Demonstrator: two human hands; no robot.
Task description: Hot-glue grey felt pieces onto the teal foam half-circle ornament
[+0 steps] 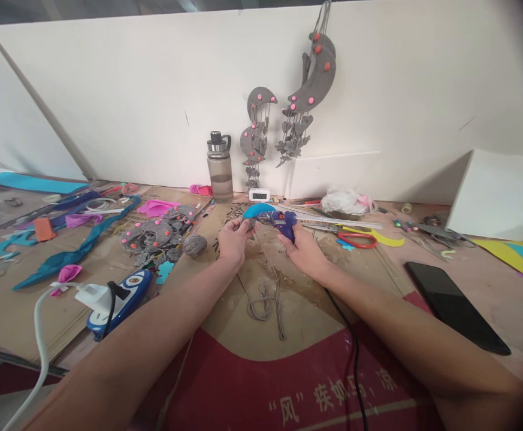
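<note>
Right grip (305,248) holds an orange-spotted, dark-blue glue gun (284,222); left grip (234,240) pinches something grey (253,224).

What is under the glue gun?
Brown cardboard shows below the glue gun, which the right hand holds. The patch directly beneath is covered, so whatever lies there cannot be seen.

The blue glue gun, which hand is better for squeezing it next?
Probably the right hand: it holds the glue gun, aimed toward the left hand, which seems busy pinching a grey piece.
</note>
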